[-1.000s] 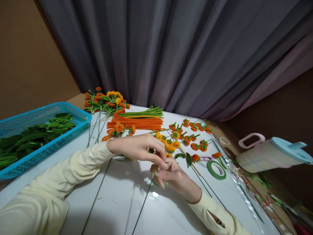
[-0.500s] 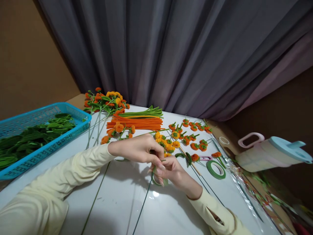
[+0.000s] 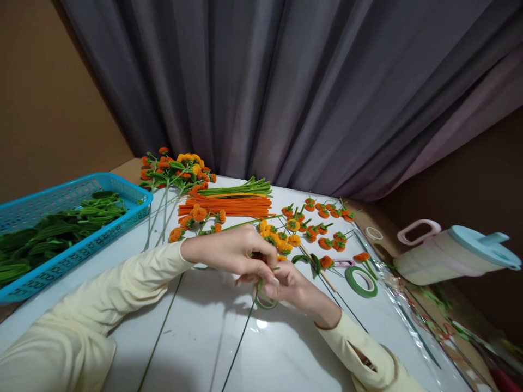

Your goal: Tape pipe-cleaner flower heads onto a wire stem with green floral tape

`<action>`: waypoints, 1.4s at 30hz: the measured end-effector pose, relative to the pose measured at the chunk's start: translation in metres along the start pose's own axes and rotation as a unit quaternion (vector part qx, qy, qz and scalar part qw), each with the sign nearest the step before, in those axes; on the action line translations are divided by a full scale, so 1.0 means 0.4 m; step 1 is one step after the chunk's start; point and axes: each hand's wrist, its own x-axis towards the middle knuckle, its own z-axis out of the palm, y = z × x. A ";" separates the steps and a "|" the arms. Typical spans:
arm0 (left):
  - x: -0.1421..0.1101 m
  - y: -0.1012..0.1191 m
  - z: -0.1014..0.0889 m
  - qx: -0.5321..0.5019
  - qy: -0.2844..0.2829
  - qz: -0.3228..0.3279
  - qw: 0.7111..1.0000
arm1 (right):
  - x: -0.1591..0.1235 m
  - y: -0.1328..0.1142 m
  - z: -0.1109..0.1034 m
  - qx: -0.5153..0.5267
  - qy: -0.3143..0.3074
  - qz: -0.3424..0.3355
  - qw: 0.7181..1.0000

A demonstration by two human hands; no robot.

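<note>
My left hand [image 3: 232, 251] and my right hand [image 3: 293, 284] meet over the middle of the white table [image 3: 196, 337]. Both pinch a thin green wire stem [image 3: 241, 337] that runs from the fingers toward the front edge. A ring of green floral tape [image 3: 265, 300] hangs at the right hand's fingertips, and a strip of it seems to run up to the stem. Small orange and yellow pipe-cleaner flowers [image 3: 286, 239] lie just behind the hands.
A blue basket [image 3: 61, 196] with green leaves sits at the left. Finished flower stems [image 3: 171, 169] and orange and green pipe cleaners [image 3: 232, 204] lie at the back. A second green tape roll [image 3: 361, 281], a white ring [image 3: 373, 234] and a plastic jug [image 3: 453, 256] are at the right. Another wire [image 3: 161, 326] lies near my left sleeve.
The hands have closed tighter together on the stem and shifted slightly; the tape ring now hangs below the right fingers. Everything else on the table stays put.
</note>
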 end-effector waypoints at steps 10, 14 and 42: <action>0.002 0.003 0.020 0.002 0.027 0.056 0.998 | 0.006 0.056 0.017 0.102 0.065 0.052 0.991; 0.005 0.002 0.029 -0.022 0.039 0.100 0.994 | 0.005 0.058 0.034 0.136 0.087 0.066 0.985; -0.012 0.055 0.026 0.203 0.059 -0.009 0.977 | -0.061 -0.044 0.131 -0.092 0.355 0.011 0.930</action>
